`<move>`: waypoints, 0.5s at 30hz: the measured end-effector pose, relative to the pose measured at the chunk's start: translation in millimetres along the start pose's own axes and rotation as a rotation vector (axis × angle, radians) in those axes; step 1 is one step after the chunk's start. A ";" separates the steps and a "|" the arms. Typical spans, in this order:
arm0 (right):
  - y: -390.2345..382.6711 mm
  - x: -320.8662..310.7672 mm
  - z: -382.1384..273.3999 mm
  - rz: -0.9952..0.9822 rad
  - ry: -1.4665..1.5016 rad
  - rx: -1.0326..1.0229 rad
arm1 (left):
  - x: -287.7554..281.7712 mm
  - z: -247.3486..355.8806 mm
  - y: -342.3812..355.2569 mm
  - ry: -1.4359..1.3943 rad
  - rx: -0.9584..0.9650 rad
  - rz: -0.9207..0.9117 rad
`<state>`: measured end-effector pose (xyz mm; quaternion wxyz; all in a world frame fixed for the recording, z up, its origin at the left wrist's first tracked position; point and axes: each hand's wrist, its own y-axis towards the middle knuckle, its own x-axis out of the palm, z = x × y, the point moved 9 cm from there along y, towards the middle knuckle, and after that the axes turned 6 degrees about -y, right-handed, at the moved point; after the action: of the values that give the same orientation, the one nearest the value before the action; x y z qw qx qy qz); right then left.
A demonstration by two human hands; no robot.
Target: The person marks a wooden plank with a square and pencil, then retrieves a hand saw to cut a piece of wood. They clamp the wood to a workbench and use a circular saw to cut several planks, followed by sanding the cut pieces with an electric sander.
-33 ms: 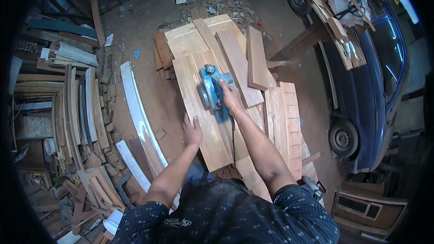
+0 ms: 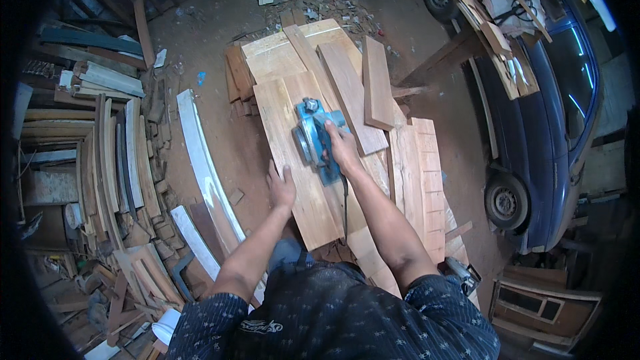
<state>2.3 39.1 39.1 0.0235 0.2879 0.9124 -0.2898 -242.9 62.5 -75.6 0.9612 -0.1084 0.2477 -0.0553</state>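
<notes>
My right hand [image 2: 343,149] is wrapped round the handle of a blue electric planer [image 2: 319,135]. The planer rests flat on a wide, light wooden board [image 2: 293,153], and its black cord runs back toward me. At the board's left edge is my left hand [image 2: 283,188], its thumb over the top face and its fingers along the side, gripping the edge. The board lies on other pale planks on a low work surface. To the right of the planer lie a brownish plank [image 2: 352,97] and a shorter thick plank [image 2: 378,87].
A notched pale board [image 2: 428,187] lies at the right. Long white-faced strips [image 2: 200,140] lie on the floor at left, beside stacked timber [image 2: 113,160]. A wooden post [image 2: 443,57] carries loose boards, close to a blue vehicle [image 2: 533,133]. Another power tool [image 2: 462,273] sits near my right elbow.
The board and planer appear very slightly farther from me. My left hand has shifted a little forward along the board's edge; both grips look the same.
</notes>
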 end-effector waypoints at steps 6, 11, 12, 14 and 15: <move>-111.4 -53.2 80.8 0.021 0.048 0.009 | 4.7 18.2 60.6 -0.003 -0.025 0.009; -203.9 -107.6 147.4 0.037 -0.043 -0.008 | 5.5 25.6 66.4 -0.020 -0.016 0.006; -224.6 -119.4 161.9 0.043 -0.040 -0.004 | 5.7 26.9 65.1 -0.011 -0.023 0.008; -261.1 -136.5 182.3 0.072 -0.022 -0.007 | 4.1 38.1 59.4 0.010 -0.033 0.009; -275.2 -143.9 189.3 0.089 -0.011 -0.015 | 2.9 42.9 56.7 0.004 -0.046 0.005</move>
<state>-49.6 -320.6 53.9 0.0437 0.3264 0.9007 -0.2832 -216.4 124.9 -53.7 0.9580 -0.1300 0.2511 -0.0473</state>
